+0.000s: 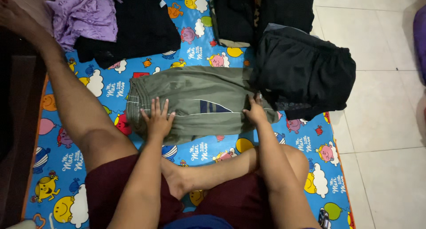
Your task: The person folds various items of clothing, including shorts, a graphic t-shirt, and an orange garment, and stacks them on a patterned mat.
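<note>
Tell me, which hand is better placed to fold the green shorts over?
Probably the right hand: it sits at the end of the green shorts, by the black clothes. The left hand lies flat mid-cloth.

Left hand [158,121] flat, fingers [156,105] spread; right hand [255,112] palm-down, both arms extended forward.

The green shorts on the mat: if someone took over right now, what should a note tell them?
Left hand: flat, fingers spread, pressing the waistband end of the green shorts.
Right hand: pressing the other end, beside the black garment.
Shorts lie folded lengthwise on the cartoon mat, in front of the crossed legs.
Done: a folded dark stack sits at the mat's far edge.
Left: the shorts look only part folded; a purple garment and black clothes lie loose at far left.
</note>
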